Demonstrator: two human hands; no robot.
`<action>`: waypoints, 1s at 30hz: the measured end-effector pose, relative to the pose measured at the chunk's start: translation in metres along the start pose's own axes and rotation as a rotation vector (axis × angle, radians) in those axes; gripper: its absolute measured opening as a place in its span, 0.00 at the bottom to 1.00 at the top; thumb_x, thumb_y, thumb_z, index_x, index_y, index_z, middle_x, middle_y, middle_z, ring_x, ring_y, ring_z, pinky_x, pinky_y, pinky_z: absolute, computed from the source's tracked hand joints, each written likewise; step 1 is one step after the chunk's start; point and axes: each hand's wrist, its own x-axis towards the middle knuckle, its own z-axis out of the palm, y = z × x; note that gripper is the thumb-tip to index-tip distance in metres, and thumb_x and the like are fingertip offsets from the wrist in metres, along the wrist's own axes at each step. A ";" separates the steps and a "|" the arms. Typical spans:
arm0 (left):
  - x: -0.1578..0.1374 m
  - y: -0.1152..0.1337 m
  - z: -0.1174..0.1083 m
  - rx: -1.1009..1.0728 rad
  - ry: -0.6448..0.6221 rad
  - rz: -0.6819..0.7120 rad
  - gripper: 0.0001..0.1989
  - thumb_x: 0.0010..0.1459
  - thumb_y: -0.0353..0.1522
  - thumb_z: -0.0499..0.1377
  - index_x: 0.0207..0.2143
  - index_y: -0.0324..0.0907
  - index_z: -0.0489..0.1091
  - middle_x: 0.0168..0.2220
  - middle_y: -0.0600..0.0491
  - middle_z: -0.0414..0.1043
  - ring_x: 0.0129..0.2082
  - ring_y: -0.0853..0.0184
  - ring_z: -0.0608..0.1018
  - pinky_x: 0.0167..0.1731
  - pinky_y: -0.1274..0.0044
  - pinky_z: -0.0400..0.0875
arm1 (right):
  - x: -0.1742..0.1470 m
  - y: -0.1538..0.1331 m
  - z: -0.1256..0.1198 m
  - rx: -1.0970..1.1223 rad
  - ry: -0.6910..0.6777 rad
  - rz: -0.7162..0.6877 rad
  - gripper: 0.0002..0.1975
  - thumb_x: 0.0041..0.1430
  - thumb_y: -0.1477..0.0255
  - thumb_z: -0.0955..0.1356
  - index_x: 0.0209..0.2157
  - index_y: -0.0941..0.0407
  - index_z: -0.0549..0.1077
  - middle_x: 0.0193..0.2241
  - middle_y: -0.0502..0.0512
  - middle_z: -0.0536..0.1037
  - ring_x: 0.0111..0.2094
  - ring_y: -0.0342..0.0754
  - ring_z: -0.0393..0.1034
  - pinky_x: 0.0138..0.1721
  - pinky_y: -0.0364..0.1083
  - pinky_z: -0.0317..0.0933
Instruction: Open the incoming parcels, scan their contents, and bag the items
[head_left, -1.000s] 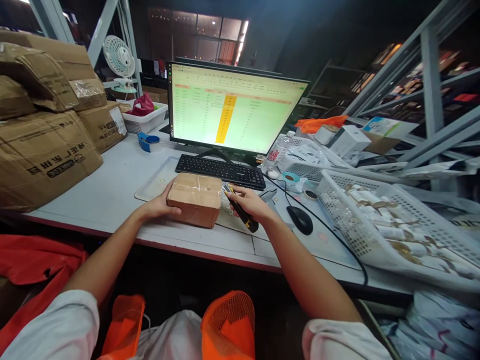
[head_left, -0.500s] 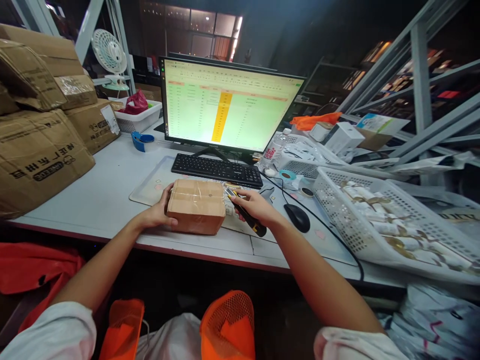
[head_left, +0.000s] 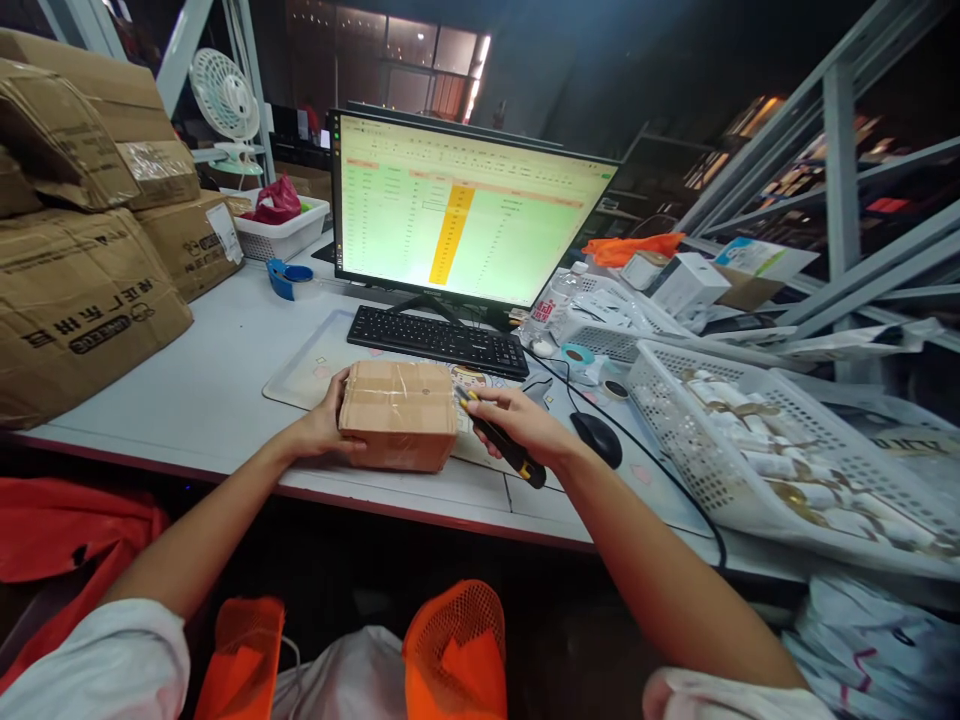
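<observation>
A small brown cardboard box with clear tape across its top sits near the front edge of the desk. My left hand grips its left side, thumb on the front face and fingers behind. In my right hand is a black and yellow utility knife, its tip pointing at the box's right side. Whether the blade touches the cardboard I cannot tell. Under the box and keyboard lies a pale printed desk mat.
Behind the box stand a black keyboard and a lit monitor. A mouse and its cable lie to the right, beside a white basket of rolled items. Large cartons are stacked at the left, near a blue tape dispenser.
The knife has tilted slightly, its rear end now lower and further right. The box still sits in my left hand's grip; the whole view has shifted a little.
</observation>
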 end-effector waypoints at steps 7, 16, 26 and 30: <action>-0.002 0.001 0.001 -0.015 0.030 -0.013 0.69 0.38 0.45 0.78 0.70 0.43 0.35 0.69 0.33 0.48 0.71 0.44 0.55 0.70 0.54 0.50 | -0.040 -0.006 0.009 -0.225 -0.083 0.016 0.33 0.63 0.52 0.69 0.62 0.57 0.70 0.22 0.47 0.71 0.19 0.43 0.66 0.20 0.42 0.64; 0.000 0.007 0.003 -0.081 -0.012 0.011 0.69 0.37 0.43 0.78 0.71 0.42 0.38 0.69 0.33 0.52 0.71 0.44 0.56 0.70 0.56 0.51 | 0.000 -0.089 0.021 -1.321 0.125 -0.384 0.18 0.66 0.65 0.69 0.56 0.47 0.79 0.42 0.57 0.84 0.38 0.55 0.76 0.36 0.47 0.61; -0.004 0.009 -0.002 -0.126 -0.009 -0.002 0.68 0.36 0.40 0.79 0.72 0.45 0.41 0.66 0.36 0.60 0.67 0.46 0.64 0.68 0.56 0.57 | 0.055 -0.125 0.121 -1.742 -0.162 -0.420 0.12 0.65 0.76 0.67 0.44 0.55 0.82 0.32 0.62 0.81 0.34 0.55 0.77 0.31 0.47 0.55; -0.007 0.011 -0.010 -0.125 -0.032 -0.015 0.68 0.35 0.39 0.79 0.72 0.47 0.43 0.66 0.36 0.60 0.67 0.45 0.64 0.67 0.56 0.58 | 0.033 -0.116 0.098 -1.746 -0.144 -0.292 0.11 0.65 0.77 0.67 0.43 0.55 0.82 0.31 0.63 0.80 0.33 0.56 0.77 0.32 0.48 0.56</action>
